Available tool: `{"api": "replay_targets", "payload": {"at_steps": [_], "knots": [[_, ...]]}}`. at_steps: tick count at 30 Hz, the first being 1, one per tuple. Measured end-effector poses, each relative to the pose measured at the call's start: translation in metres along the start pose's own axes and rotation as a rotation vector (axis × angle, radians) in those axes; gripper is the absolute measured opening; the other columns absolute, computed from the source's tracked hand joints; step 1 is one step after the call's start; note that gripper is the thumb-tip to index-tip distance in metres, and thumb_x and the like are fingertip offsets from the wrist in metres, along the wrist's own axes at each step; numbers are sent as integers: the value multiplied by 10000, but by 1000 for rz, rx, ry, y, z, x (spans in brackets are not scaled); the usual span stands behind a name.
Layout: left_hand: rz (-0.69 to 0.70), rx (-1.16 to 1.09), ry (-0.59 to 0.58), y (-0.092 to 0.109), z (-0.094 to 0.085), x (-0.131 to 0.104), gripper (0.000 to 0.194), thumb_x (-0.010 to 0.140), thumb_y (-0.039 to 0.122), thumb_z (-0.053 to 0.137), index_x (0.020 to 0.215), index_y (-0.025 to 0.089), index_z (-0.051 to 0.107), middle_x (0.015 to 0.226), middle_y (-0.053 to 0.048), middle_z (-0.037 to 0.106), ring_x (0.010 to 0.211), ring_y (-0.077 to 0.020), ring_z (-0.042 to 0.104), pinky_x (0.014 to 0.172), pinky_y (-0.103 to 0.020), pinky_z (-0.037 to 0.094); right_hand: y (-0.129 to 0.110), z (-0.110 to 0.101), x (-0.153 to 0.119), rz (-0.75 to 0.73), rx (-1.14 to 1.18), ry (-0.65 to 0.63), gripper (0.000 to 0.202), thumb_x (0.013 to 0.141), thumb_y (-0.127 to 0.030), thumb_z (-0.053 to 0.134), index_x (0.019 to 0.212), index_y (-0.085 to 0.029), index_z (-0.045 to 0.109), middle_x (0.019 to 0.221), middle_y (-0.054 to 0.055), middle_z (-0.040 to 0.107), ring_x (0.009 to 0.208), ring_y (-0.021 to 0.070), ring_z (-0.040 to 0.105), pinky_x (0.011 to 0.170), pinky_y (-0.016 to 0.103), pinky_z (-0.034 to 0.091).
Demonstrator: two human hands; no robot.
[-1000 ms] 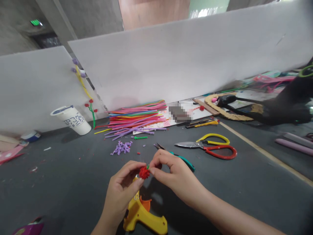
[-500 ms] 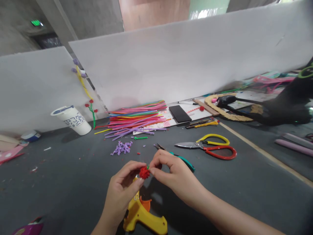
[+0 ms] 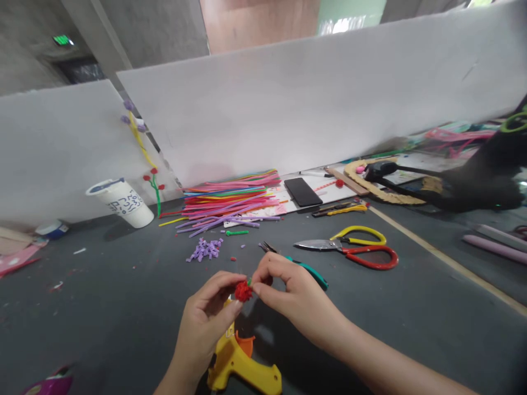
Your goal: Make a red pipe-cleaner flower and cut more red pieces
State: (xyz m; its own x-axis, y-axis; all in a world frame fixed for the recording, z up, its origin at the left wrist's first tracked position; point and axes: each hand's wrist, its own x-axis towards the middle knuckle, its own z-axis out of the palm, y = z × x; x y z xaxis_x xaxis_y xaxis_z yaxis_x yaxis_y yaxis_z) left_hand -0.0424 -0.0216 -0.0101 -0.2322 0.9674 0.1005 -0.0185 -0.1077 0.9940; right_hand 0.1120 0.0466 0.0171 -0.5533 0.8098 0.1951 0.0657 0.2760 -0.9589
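A small bumpy red ball (image 3: 243, 292), made of short fuzzy pieces, is held between the thumb and fingers of my left hand (image 3: 203, 315). At its upper right, the thumb and forefinger of my right hand (image 3: 290, 285) pinch a tiny green piece (image 3: 249, 282) that touches the ball. A yellow hot glue gun (image 3: 249, 372) with an orange trigger lies under my left hand, its nozzle end partly hidden. Teal-handled pliers (image 3: 313, 274) rest just behind my right hand, which covers part of them. Cut purple bits (image 3: 205, 249) are piled beyond my left hand.
Farther back lie a bundle of coloured pipe cleaners (image 3: 230, 200), a phone (image 3: 303, 192) and a yellow utility knife (image 3: 348, 208). Scissors (image 3: 373, 256) with red and yellow handles lie to the right. At left, a white cup (image 3: 134, 207) stands before a white partition (image 3: 288, 104).
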Motion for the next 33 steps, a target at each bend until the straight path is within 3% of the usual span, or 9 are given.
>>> {"api": "replay_targets", "payload": {"at_steps": [26,33], "knots": [[-13,-3,1,-1,-2,0,250,673,125,667,857,283,730,870,11,653,843,-135,602,758,-189,460,1,1,0,-7,-4,9,163,720,-52,528,619,-174,566,685,-25,518,687,118,503,649,235,388],[-188,-215,97,2,0,0,226,613,189,725,837,212,732,840,-36,685,754,-155,614,676,-216,472,-1,-4,0,-69,-27,31,128,765,-117,567,670,-187,616,710,-15,551,711,124,529,664,234,403]]}}
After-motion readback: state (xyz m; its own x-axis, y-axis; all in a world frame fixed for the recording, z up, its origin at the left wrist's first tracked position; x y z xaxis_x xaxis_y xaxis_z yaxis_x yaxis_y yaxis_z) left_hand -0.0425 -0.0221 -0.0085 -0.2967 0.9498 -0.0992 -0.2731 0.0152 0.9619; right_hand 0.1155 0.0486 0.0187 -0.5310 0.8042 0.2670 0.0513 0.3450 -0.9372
